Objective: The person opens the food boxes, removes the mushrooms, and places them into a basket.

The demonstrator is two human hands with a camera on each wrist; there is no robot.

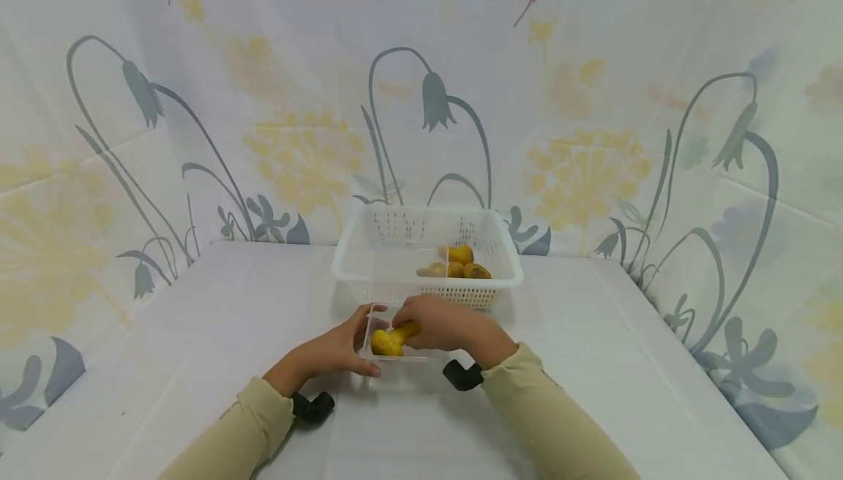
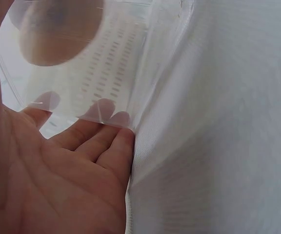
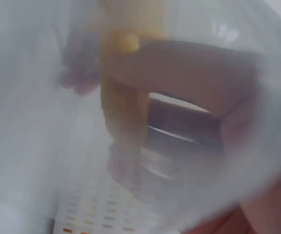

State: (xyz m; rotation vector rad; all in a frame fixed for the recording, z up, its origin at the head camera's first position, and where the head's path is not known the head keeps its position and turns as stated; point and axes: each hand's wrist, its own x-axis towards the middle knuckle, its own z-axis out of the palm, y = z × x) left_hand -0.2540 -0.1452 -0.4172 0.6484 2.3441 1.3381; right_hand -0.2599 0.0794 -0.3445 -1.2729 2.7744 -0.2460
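A clear plastic box stands on the table in front of the basket in the head view. My left hand holds its left side, thumb near the front and fingers around the back corner; in the left wrist view the fingertips show through the plastic. Inside the box my right hand pinches the narrow end of a yellow, mushroom-like piece, whose rounded end points left. Seen blurred through the plastic in the right wrist view, thumb and fingers lie about the yellow stem.
A white perforated basket stands behind the box, against the patterned cloth backdrop. Several similar yellow pieces lie in its right part, partly seen through a clear panel. White cloth covers the table.
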